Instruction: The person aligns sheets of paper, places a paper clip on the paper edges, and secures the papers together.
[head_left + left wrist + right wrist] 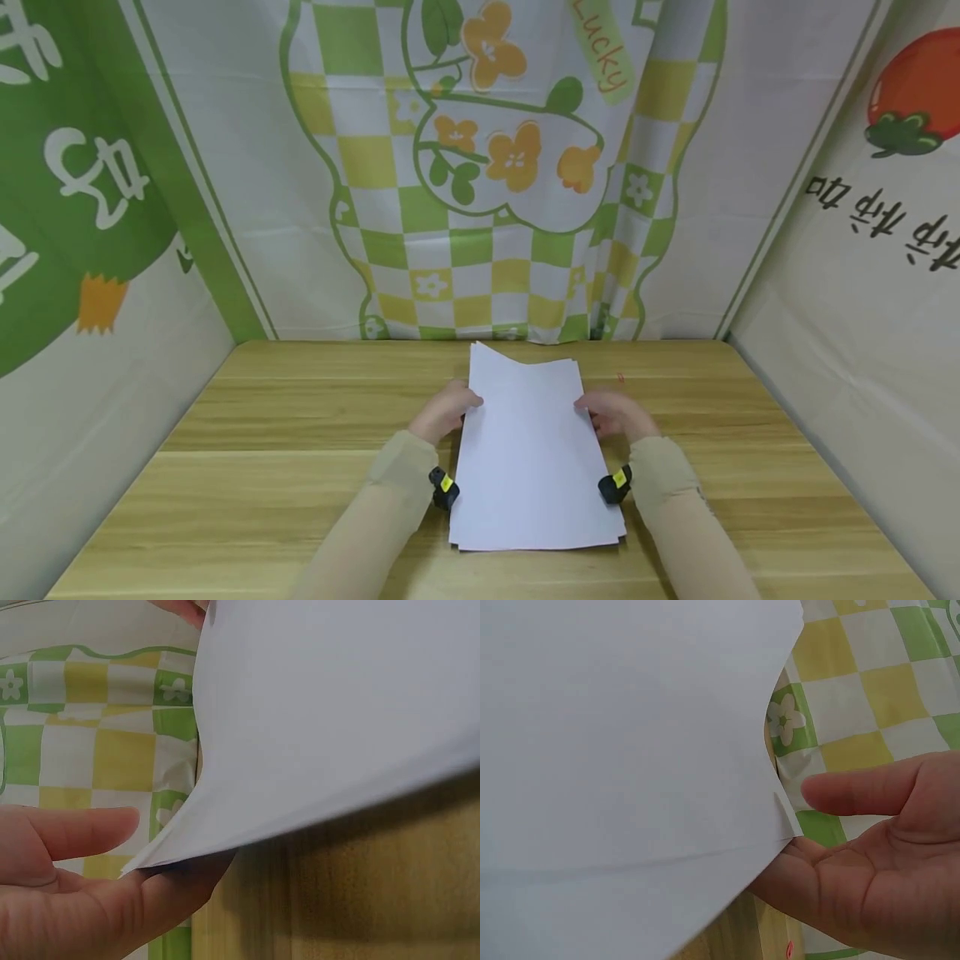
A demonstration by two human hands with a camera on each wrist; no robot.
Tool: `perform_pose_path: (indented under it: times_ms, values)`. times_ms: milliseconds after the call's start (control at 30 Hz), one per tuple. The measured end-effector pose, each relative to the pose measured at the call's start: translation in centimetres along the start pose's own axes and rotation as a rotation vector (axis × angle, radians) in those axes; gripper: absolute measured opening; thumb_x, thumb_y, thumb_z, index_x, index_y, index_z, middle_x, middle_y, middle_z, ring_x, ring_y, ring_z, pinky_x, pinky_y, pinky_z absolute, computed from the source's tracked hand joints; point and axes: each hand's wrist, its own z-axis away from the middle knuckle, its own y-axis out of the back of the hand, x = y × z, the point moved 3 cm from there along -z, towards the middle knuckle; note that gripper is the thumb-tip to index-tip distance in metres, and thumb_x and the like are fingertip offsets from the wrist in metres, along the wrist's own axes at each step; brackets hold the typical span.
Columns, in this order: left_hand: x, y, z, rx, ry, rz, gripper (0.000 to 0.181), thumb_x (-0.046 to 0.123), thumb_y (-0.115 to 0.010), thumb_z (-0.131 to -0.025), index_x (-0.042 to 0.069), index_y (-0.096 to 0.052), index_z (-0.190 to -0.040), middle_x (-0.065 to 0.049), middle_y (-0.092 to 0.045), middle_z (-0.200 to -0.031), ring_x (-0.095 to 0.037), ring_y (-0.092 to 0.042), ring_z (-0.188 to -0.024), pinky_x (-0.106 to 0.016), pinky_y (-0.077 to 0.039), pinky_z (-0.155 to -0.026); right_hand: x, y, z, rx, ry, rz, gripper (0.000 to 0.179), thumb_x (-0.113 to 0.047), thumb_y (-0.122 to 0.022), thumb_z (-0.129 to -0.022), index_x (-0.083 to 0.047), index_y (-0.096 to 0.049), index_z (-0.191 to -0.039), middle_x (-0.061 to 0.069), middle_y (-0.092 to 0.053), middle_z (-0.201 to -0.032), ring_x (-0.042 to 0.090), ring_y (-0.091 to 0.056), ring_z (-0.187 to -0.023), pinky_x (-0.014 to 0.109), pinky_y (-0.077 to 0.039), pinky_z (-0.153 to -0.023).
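Note:
A stack of white paper sheets (pixel 528 467) lies lengthwise on the wooden table, its edges slightly uneven. Its far end curves, with both far corners raised and the middle dipping. At the left long side, my left hand (pixel 444 410) has its fingers under the sheets; in the left wrist view its thumb (pixel 90 834) stands apart above the corner. My right hand (pixel 617 414) mirrors this on the right side. The right wrist view shows fingers beneath the paper corner (pixel 784 825) and the thumb (pixel 862 791) lifted off it. Paper hides the fingertips of both hands.
The wooden table (pixel 285 483) meets a checkered green, yellow and white curtain (pixel 495 283) at its far edge. A small red mark (pixel 620 377) shows on the table beyond my right hand. Printed cloth walls (pixel 847 350) stand on both sides.

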Motion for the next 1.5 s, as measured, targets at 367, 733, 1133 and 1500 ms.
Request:
perform_pose_path:
  times_ms: [367,733,1133,1500]
  values:
    - [0.7,0.1,0.2,0.011,-0.020,-0.064,0.057,-0.013,-0.036,-0.078,-0.007,-0.042,-0.134,-0.018,-0.055,-0.114,-0.021,-0.051,-0.088,-0.029,-0.045,-0.071,-0.3,0.1,-0.3,0.023,0.056,0.084,0.009,0.005,-0.042,-0.089,-0.003,-0.039,-0.085,0.001,-0.041,-0.071,0.010,-0.044,-0.060,0.020,-0.043,-0.055]
    - [1.0,0.7,0.6,0.014,-0.024,-0.073,0.047,-0.013,-0.037,-0.083,-0.011,-0.042,-0.130,-0.018,-0.054,-0.111,-0.020,-0.049,-0.081,-0.025,-0.041,-0.061,-0.6,0.0,0.6,0.003,0.090,0.022,0.031,0.007,-0.040,-0.089,0.013,-0.032,-0.119,0.007,-0.043,-0.086,0.012,-0.048,-0.067,0.024,-0.047,-0.062]
    - [2.2,1.0,1.4,0.034,-0.053,-0.072,0.045,-0.016,-0.033,-0.078,-0.011,-0.050,-0.120,-0.009,-0.053,-0.089,-0.013,-0.044,-0.062,-0.022,-0.037,-0.052,-1.7,-0.2,1.7,0.025,0.124,-0.021,0.045,0.008,-0.038,-0.090,0.014,-0.029,-0.134,0.015,-0.048,-0.107,0.020,-0.052,-0.087,0.029,-0.050,-0.070]
    - [3.2,1.3,2.1,0.017,-0.131,-0.006,0.053,-0.017,-0.031,-0.080,-0.008,-0.046,-0.130,-0.011,-0.057,-0.094,-0.016,-0.052,-0.071,-0.025,-0.047,-0.059,-2.8,0.0,2.7,0.090,0.166,0.057,0.049,0.004,-0.037,-0.093,0.013,-0.025,-0.140,0.026,-0.044,-0.126,0.025,-0.052,-0.098,0.032,-0.052,-0.074]
